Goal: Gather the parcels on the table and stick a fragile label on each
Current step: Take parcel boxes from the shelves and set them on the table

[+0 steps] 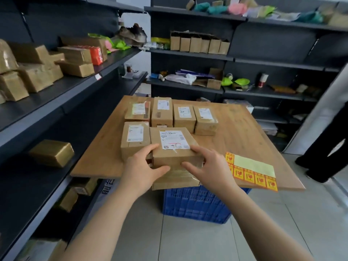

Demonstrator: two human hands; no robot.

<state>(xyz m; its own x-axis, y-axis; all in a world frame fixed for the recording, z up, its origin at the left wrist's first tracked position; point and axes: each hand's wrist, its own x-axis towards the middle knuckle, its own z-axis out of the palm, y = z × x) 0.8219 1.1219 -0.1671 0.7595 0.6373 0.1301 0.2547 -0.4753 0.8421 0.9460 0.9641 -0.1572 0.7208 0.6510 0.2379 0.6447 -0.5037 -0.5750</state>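
Several brown cardboard parcels with white shipping labels stand on the wooden table. The nearest parcel sits on top of another parcel at the table's front edge. My left hand grips its left front corner, fingers on top and thumb on the front face. My right hand grips its right front corner the same way. Beside it on the left is a parcel, and behind stands a row of several parcels. A sheet of red and yellow fragile labels lies at the table's front right.
A blue plastic crate stands under the table's front. Dark shelving with boxes runs along the left and back walls. A person's dark-trousered legs stand at the right, by the table's corner.
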